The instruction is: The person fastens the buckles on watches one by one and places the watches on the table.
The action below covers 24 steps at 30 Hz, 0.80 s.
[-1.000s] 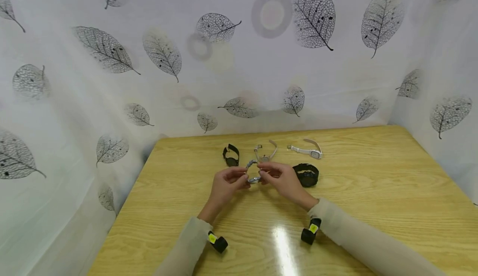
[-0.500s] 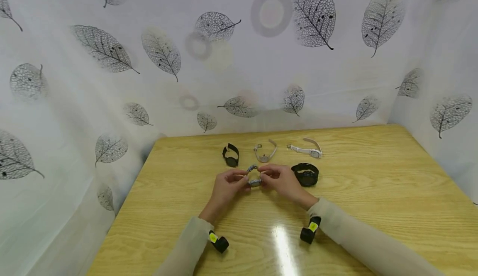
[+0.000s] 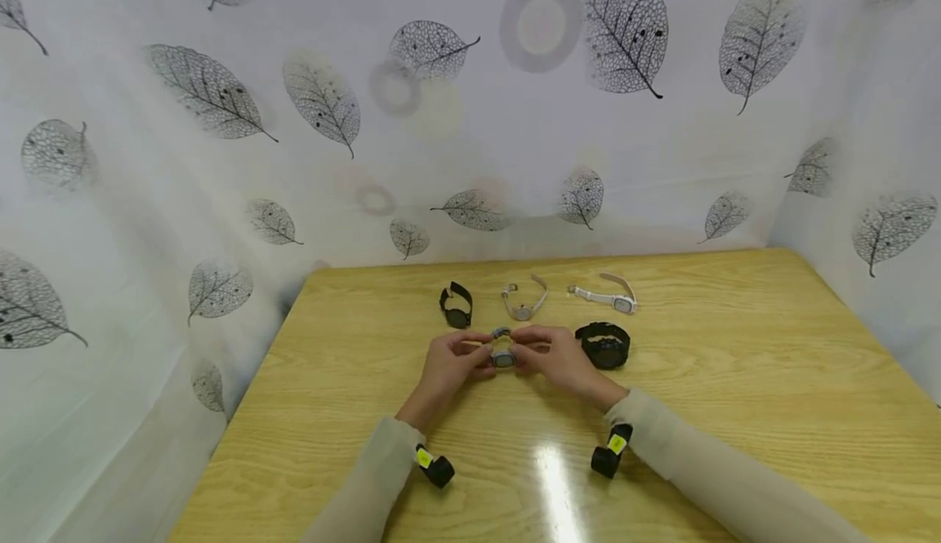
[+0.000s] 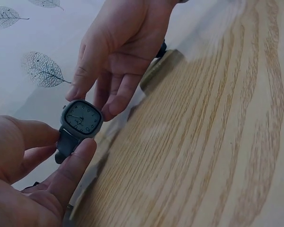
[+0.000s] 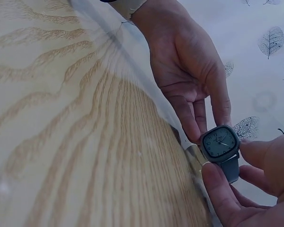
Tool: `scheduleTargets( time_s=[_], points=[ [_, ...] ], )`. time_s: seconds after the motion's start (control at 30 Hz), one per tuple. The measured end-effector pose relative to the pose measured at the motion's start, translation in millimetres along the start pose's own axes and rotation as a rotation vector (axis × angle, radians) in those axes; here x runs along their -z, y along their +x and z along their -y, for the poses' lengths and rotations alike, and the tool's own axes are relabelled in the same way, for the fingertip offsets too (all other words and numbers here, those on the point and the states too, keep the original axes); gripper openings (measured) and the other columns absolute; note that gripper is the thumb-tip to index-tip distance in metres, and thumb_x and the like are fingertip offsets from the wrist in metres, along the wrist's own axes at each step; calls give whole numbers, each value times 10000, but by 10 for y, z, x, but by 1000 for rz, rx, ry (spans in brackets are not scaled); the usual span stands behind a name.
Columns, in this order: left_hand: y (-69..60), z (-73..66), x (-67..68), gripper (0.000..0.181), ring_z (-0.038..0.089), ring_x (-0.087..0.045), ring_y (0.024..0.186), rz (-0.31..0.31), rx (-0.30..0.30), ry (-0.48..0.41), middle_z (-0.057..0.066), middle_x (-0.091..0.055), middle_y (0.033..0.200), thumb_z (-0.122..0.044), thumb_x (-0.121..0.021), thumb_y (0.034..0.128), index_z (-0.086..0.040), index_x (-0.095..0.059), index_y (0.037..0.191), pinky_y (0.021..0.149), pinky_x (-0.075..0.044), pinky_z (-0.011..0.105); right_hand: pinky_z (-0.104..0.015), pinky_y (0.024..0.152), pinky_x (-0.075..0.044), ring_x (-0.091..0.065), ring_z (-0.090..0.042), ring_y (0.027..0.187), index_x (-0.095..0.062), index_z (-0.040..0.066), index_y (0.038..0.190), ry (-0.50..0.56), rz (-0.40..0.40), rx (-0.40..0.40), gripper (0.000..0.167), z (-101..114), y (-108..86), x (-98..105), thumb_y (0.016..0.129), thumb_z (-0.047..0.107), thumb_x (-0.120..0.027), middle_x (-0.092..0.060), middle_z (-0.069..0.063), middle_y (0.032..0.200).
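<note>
A wristwatch [image 3: 503, 359] with a rounded-square dial and a grey-blue strap is held up between both hands, over the middle of the table. My left hand [image 3: 450, 366] pinches its left side between thumb and fingers. From the right, my right hand [image 3: 562, 363] pinches the opposite side. The watch's pale dial [image 4: 82, 118] with dark numerals faces the left wrist camera, thumbs and fingertips at its edges. In the right wrist view the same watch [image 5: 219, 143] shows its strap hanging below the case. Fingers hide parts of the case and strap.
Behind the hands lie a black watch [image 3: 457, 318], a watch with a pale strap [image 3: 523, 313] and a white watch [image 3: 622, 304]. A chunky black watch [image 3: 607, 353] lies just right of my right hand. A leaf-patterned curtain [image 3: 470, 118] surrounds the wooden table [image 3: 735, 347].
Held by both hands, the watch has come slightly lower and tilted, so its dial shows more toward the head camera. The other watches have stayed in place.
</note>
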<state>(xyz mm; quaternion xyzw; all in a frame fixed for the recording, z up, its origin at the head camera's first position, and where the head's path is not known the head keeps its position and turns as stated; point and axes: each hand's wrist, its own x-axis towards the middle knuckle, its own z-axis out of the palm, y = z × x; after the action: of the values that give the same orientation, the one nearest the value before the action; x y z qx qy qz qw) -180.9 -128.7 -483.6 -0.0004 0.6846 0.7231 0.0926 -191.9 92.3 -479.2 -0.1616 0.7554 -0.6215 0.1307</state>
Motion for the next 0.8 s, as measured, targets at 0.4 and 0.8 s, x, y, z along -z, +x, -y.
scheduleTargets(
  time_s=[0.4, 0.8],
  points=[
    [25, -31, 0, 234, 271, -750, 829, 45, 23, 58, 207, -739, 955, 11, -675, 980, 87, -688, 1201, 765, -633, 381, -356, 828, -619, -732, -264, 1005, -611, -28, 1372, 5, 53, -47, 437, 10, 9, 26, 989, 155, -714, -632, -206, 1347],
    [72, -75, 37, 217, 263, -758, 773, 88, 65, 166, 203, -756, 905, -25, -685, 984, 56, -703, 1185, 730, -636, 367, -356, 825, -619, -699, -278, 1096, -623, -31, 1362, -69, 64, -67, 414, 40, 45, 29, 998, 148, -701, -642, -202, 1324]
  ],
)
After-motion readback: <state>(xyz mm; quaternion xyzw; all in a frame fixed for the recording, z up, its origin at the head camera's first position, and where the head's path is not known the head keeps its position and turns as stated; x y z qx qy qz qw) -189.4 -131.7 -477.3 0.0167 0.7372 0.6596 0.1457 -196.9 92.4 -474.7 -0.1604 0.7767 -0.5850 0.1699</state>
